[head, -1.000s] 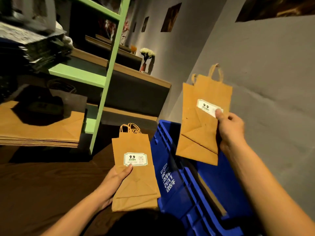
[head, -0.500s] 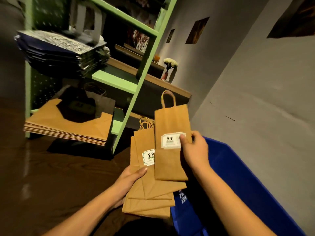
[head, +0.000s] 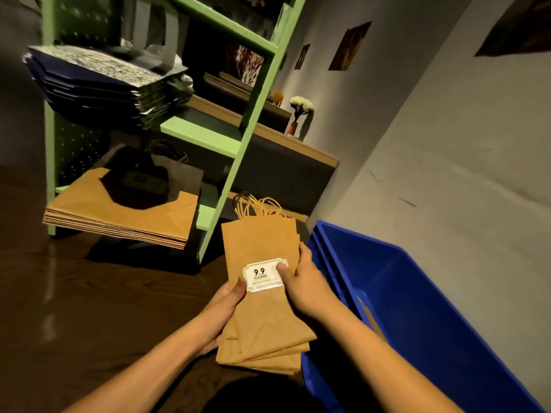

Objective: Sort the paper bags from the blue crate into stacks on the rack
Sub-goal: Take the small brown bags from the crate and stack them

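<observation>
A: Both hands on one bundle of flat brown kraft paper bags with twisted paper handles (head: 262,308). Left hand (head: 222,308) closed under the bundle's left edge, thumb on top beside the white "9.9" price label (head: 264,274). Right hand (head: 301,281) closed on the right edge, thumb pressing the label's right end.

B: How many bags in the bundle?

A: Several; the bottoms fan out in layers. Exact count not readable. Handles point away from the person, toward the green metal rack (head: 235,162).

B: Position of the bundle?

A: Held above the dark brown wooden floor (head: 89,308), just left of the blue plastic crate (head: 417,308), near the rack's front post. Crate stands against the grey wall (head: 447,144); a sliver of brown paper shows inside it.

B: Rack contents?

A: Bottom shelf: a stack of larger flat brown paper bags (head: 119,216), with a dark grey paper bag (head: 155,180) lying on top. Shelf above: a stack of dark blue patterned paper bags (head: 98,84).

B: Beyond the rack?

A: A wooden ledge with a small vase of white flowers (head: 301,114).
</observation>
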The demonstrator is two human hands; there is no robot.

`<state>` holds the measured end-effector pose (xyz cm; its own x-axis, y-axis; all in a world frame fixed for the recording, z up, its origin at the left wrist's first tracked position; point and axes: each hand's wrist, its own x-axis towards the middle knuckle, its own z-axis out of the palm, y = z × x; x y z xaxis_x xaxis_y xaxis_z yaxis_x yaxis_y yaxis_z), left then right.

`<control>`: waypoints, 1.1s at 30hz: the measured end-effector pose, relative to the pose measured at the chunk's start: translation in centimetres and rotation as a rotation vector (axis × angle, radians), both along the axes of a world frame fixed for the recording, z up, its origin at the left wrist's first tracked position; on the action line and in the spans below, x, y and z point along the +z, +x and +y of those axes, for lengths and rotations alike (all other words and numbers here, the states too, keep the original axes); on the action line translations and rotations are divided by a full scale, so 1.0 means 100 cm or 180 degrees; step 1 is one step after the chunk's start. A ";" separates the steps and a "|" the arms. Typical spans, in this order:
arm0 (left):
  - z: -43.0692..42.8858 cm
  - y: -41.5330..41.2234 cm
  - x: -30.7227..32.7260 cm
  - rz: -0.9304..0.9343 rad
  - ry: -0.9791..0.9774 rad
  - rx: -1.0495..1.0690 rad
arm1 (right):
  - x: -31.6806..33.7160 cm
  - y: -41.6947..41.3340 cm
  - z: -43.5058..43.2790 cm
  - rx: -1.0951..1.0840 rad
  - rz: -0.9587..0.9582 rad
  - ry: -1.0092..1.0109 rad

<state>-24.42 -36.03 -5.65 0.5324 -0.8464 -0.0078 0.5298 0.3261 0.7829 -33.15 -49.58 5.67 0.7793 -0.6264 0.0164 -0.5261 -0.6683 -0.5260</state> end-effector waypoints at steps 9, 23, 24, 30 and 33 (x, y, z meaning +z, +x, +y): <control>0.004 0.016 0.020 -0.1651 0.0279 0.0555 | 0.007 0.001 -0.021 -0.0449 -0.0854 0.1476; 0.025 0.023 -0.004 -0.2029 0.0685 0.0659 | 0.015 -0.010 0.006 0.0175 -0.0178 0.0859; 0.023 0.022 -0.005 -0.1997 0.0684 0.0638 | 0.022 -0.011 0.005 0.0250 -0.0619 0.0839; 0.009 0.017 -0.015 -0.1307 0.0638 0.0228 | 0.086 -0.041 -0.067 -0.0608 -0.1749 -0.0198; 0.004 0.016 -0.024 -0.0983 0.0641 -0.0053 | 0.067 -0.078 -0.135 -0.0928 -0.0006 -0.0649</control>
<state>-22.80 -35.62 -8.04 0.5218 -0.8529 -0.0162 0.2624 0.1424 0.9544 -40.97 -63.11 12.38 0.5682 -0.8061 0.1654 -0.7093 -0.5816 -0.3983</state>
